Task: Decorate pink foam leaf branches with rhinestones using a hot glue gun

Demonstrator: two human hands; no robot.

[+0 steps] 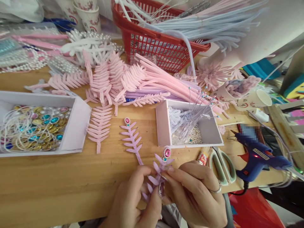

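Note:
A purple leaf-shaped pipe-cleaner piece (pixel 153 180) with a pink gem and a small teal gem at its top is between my two hands, near the table's front edge. My left hand (pixel 140 199) pinches its lower left side. The fingertips of my right hand (pixel 199 193), which wears a ring, close on its upper right side, just below the gems. A similar purple piece (pixel 132 139) with a pink gem lies on the table behind my left hand. Pink leaf-shaped pieces (pixel 99 126) lie farther left and back.
White boxes of gems (pixel 82 122) and of pearls and pins (pixel 163 125) stand left and right. At the right are scissors (pixel 219 164) and a blue glue gun (pixel 257 155). A red basket (pixel 154 47) and paper cups (pixel 89 19) stand behind.

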